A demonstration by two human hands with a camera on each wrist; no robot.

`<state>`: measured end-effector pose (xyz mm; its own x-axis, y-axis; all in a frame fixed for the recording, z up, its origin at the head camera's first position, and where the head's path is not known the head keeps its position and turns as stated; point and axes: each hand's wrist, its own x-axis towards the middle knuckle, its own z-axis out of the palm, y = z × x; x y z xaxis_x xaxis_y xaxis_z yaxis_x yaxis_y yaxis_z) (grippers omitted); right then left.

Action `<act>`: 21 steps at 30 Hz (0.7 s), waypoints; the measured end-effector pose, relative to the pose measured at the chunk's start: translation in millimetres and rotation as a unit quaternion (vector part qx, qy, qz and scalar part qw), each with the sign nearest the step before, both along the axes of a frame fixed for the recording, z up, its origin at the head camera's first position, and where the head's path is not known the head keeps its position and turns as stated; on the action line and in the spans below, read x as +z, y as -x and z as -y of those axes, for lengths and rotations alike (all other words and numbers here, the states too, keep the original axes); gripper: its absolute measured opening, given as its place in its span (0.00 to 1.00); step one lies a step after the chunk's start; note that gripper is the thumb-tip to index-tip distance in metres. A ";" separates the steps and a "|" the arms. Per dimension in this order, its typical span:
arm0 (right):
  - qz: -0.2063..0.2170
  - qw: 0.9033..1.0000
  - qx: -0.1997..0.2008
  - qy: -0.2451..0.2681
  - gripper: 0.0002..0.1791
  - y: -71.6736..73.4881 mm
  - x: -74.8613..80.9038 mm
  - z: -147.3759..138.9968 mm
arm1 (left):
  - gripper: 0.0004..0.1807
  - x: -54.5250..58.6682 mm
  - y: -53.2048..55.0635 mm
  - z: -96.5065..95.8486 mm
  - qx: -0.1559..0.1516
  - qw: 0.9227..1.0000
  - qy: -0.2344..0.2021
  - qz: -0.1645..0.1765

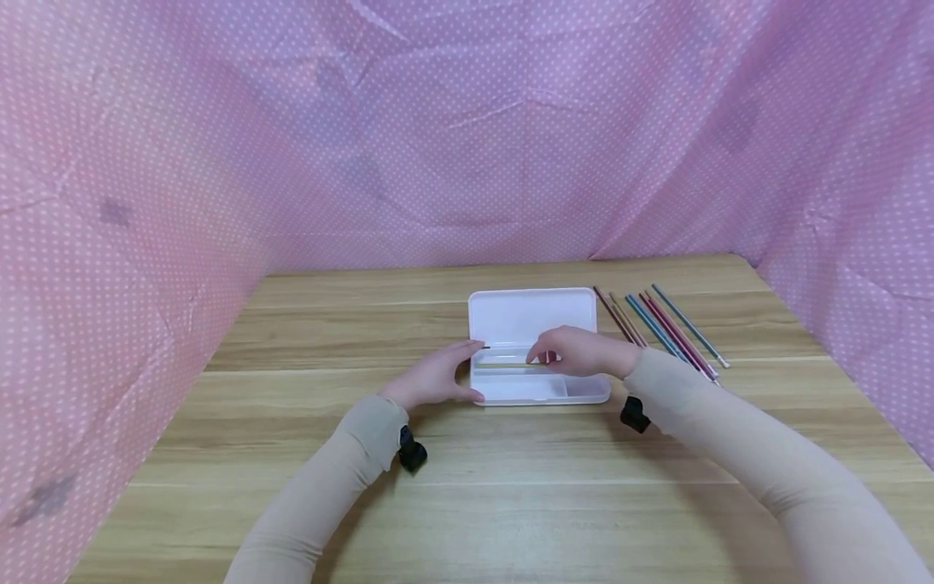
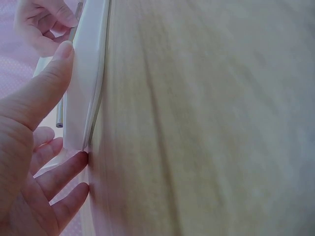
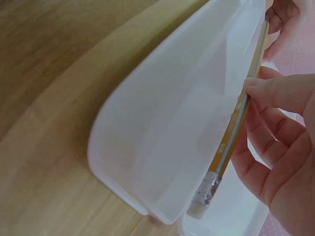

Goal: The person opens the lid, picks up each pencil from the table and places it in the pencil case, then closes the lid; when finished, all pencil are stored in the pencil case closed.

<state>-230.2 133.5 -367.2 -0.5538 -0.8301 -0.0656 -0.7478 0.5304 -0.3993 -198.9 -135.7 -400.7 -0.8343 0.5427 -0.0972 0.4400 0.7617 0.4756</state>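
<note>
Taking the open white plastic pencil case (image 1: pixel 514 391) as the dial, the right hand (image 1: pixel 584 352) pinches a yellow wooden pencil with a white eraser (image 3: pixel 234 130) between thumb and fingers, holding it over the case, eraser toward three o'clock. The left hand (image 1: pixel 436 375), thumb and fingers spread, touches the nine o'clock end. Loose slender coloured pencils (image 1: pixel 662 324) lie at two o'clock.
</note>
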 end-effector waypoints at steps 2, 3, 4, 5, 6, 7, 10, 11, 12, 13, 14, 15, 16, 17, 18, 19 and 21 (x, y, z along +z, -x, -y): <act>0.010 1.000 -0.008 -0.015 0.15 0.0 1.6 2.7 | 0.51 -0.1 -0.1 0.2 -0.001 1.000 -0.001 -0.002; 0.016 1.000 -0.013 -0.022 0.15 0.2 2.2 4.0 | 0.51 -0.3 -0.1 0.3 -0.002 1.000 -0.002 -0.004; 0.017 0.999 -0.016 -0.029 0.15 0.6 2.4 5.2 | 0.51 -0.4 0.0 0.2 -0.002 1.000 -0.002 -0.005; 0.018 0.999 -0.018 -0.036 0.15 0.5 3.0 6.3 | 0.51 -0.3 0.0 0.2 -0.002 1.000 -0.003 -0.005; 0.019 0.999 -0.020 -0.042 0.15 0.7 3.1 7.4 | 0.51 -0.4 0.2 0.1 -0.003 1.000 -0.004 -0.006; 0.020 0.999 -0.021 -0.046 0.15 1.1 2.5 8.3 | 0.51 -0.7 0.3 0.1 -0.004 1.000 -0.005 -0.007; 0.016 0.998 -0.016 -0.052 0.15 1.5 0.9 10.1 | 0.51 -1.6 0.9 -0.1 -0.005 1.000 -0.007 -0.008; 0.016 0.998 -0.015 -0.052 0.15 1.6 0.4 10.5 | 0.51 -1.7 1.1 -0.1 -0.005 1.000 -0.008 -0.008; 0.015 0.998 -0.013 -0.052 0.15 1.7 -0.2 10.8 | 0.51 -2.0 1.2 -0.1 -0.006 1.000 -0.008 -0.008; 0.017 0.998 -0.013 -0.052 0.15 1.8 -0.5 10.9 | 0.51 -2.2 1.4 -0.1 -0.006 1.000 -0.008 -0.009; 0.018 0.998 -0.014 -0.053 0.15 1.8 -0.7 11.0 | 0.51 -2.3 1.6 -0.1 -0.006 1.000 -0.009 -0.009; 0.023 0.998 -0.016 -0.053 0.15 1.9 -0.8 11.1 | 0.51 -2.3 1.6 0.0 -0.007 1.000 -0.010 -0.009; 0.026 0.998 -0.018 -0.054 0.16 2.0 -0.8 11.1 | 0.51 -2.4 1.7 0.1 -0.006 1.000 -0.012 -0.009; 0.029 0.998 -0.019 -0.054 0.16 2.1 -0.8 11.0 | 0.51 -2.4 1.8 0.2 -0.006 1.000 -0.012 -0.009; 0.031 0.998 -0.019 -0.054 0.16 2.3 -0.7 10.9 | 0.51 -2.4 1.8 0.2 -0.006 1.000 -0.012 -0.009; 0.033 0.998 -0.020 -0.054 0.16 2.4 -0.4 10.7 | 0.51 -2.4 1.9 0.3 -0.005 1.000 -0.012 -0.008; 0.035 0.998 -0.017 -0.055 0.16 2.9 -0.2 10.4 | 0.51 -2.5 2.0 0.5 -0.003 1.000 -0.011 -0.007</act>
